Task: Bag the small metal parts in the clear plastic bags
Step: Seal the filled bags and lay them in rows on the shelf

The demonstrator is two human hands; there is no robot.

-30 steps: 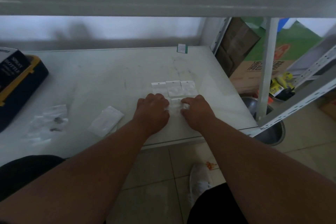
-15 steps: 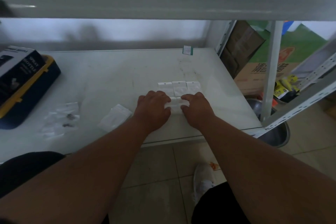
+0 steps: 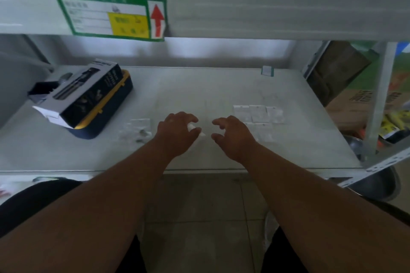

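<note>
Hands: left pinches bag, right loose.

Green label, boxed case

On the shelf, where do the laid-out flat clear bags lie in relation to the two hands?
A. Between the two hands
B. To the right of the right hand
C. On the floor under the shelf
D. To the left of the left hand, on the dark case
B: the row of flat clear bags lies on the shelf just right of the right hand; the left hand is farther away.
</note>
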